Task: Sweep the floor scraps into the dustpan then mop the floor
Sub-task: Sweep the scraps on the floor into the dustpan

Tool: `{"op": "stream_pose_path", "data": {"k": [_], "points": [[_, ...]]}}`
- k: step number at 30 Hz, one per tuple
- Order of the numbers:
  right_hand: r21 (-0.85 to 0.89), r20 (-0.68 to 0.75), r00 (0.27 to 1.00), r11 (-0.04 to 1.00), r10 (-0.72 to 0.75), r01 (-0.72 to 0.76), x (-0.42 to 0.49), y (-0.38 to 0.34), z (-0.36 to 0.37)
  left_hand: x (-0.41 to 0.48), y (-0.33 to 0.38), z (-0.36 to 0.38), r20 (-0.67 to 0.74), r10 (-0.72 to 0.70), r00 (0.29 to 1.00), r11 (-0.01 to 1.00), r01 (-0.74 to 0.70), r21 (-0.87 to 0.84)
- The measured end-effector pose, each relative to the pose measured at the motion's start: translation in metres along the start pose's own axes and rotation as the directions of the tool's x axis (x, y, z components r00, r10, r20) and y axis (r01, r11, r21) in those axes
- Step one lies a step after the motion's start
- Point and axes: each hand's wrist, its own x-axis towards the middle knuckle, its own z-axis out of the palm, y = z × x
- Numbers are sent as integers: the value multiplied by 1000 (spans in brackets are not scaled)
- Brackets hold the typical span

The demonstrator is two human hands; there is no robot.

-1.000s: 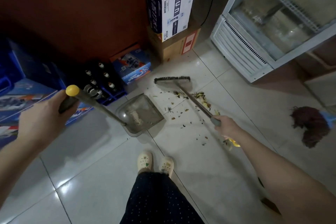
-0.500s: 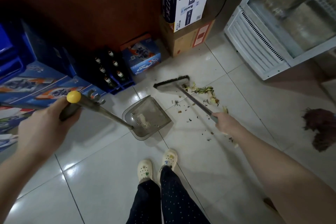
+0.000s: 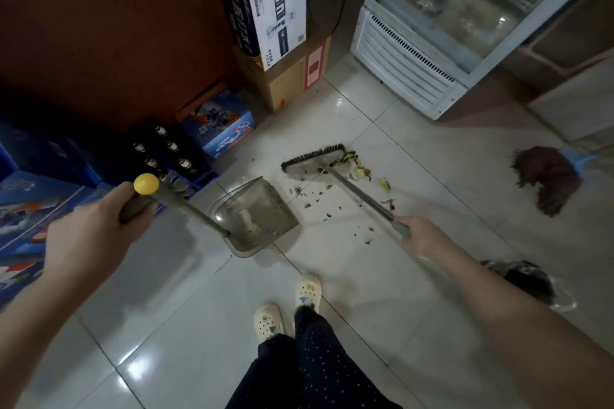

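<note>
My left hand (image 3: pixel 89 236) grips the yellow-capped handle of a grey dustpan (image 3: pixel 255 216), whose pan rests on the white tile floor ahead of my feet. My right hand (image 3: pixel 423 237) holds the metal handle of a broom (image 3: pixel 315 161). The broom's dark bristle head lies on the floor just beyond the pan's right side. Yellow-green scraps (image 3: pixel 358 169) sit right of the broom head, and small dark crumbs (image 3: pixel 319 201) are scattered between the head and the pan. A dark red mop head (image 3: pixel 548 179) with a blue holder lies on the floor at the right.
A crate of bottles (image 3: pixel 166 156) and blue boxes (image 3: pixel 219 126) line the red-brown wall on the left. Stacked cartons (image 3: pixel 282 76) stand behind the scraps, beside a white glass-door fridge (image 3: pixel 415 53). A dark object (image 3: pixel 528 279) lies on the floor by my right forearm.
The broom head has shifted right and tilted, now lying against the pile of scraps. The dustpan stays on the floor in about the same spot while my view has swung.
</note>
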Motion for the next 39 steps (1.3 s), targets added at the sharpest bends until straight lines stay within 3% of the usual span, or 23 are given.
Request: {"op": "stream_pose_path", "data": {"k": [6,14,24,31,34,39], "points": [[386,-34,993,918,110,-89,-27,30,7,37,26,-8,90,90,992,996,-91,8],[564,-58,935,784,349,-258,-57,46,21,89,78,-11,98,247,964,969,-247,-16],[793,123,745,386,656,-471,-80,29,61,174,120,-11,217,491,844,870,-490,-62],[845,249,660,175,709,-506,-44,-14,82,223,130,-12,189,665,722,736,-677,-4],[864,292,660,104,692,-492,-24,-45,87,234,136,-15,192,672,715,728,-686,5],[874,320,685,75,655,-480,-7,-107,84,247,134,-25,261,663,701,719,-694,38]]}}
